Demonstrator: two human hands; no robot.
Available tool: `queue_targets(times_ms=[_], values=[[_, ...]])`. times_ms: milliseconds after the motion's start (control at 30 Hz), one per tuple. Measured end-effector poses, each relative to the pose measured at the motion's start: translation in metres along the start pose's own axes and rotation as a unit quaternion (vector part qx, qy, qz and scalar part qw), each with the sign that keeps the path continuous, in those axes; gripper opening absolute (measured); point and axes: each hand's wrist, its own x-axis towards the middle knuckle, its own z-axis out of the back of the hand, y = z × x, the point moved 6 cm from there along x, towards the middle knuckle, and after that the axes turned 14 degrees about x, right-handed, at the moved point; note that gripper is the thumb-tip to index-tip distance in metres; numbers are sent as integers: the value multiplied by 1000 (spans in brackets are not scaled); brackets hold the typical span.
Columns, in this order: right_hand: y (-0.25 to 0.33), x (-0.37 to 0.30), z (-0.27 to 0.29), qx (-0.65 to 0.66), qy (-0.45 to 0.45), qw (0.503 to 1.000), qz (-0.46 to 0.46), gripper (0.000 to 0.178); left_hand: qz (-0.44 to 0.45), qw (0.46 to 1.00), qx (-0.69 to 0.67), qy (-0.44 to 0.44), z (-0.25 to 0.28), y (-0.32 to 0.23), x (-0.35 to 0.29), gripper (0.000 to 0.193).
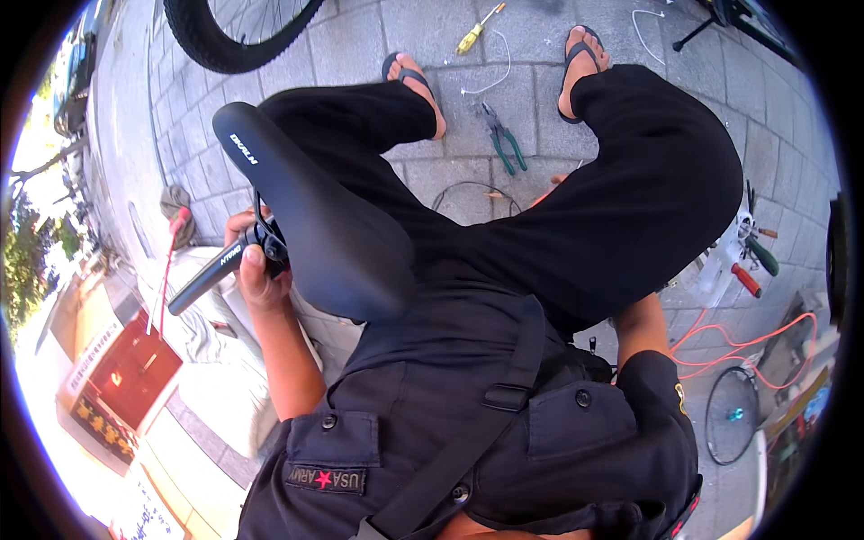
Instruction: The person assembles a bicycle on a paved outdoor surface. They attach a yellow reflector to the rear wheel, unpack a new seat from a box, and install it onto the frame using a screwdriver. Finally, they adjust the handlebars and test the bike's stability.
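A black bicycle saddle (315,211) with a black seatpost (211,277) is raised at the left side of my lap. My left hand (256,270) is closed around the clamp where the post meets the saddle, its thumb on the near side; the other fingers are partly behind it. My right forearm passes beneath my right thigh. What looks like the fingers of my right hand (556,183) shows between my legs near the paving, mostly hidden by the trousers. Beside them lies a thin black cable loop (454,187). Pliers with green handles (504,139) lie just beyond.
A yellow-handled screwdriver (477,31) and white wires (506,67) lie near my feet. A bicycle wheel (229,45) stands far left. On the right are a red-handled tool (746,280) and an orange cord (747,337). Cardboard boxes (126,369) are at left.
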Motion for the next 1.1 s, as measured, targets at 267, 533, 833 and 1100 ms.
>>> queue_targets(times_ms=[267, 533, 833, 1100], values=[[59, 62, -36, -12, 49, 999, 3, 40, 77, 996, 39, -4, 45, 11, -2, 62], [147, 163, -70, 46, 4, 999, 21, 41, 77, 997, 9, -21, 63, 27, -4, 60], [220, 262, -88, 116, -49, 992, 10, 41, 118, 993, -7, -32, 74, 28, 5, 55], [232, 281, -74, 137, -70, 988, 2, 41, 157, 986, -43, -34, 81, 34, 27, 56]])
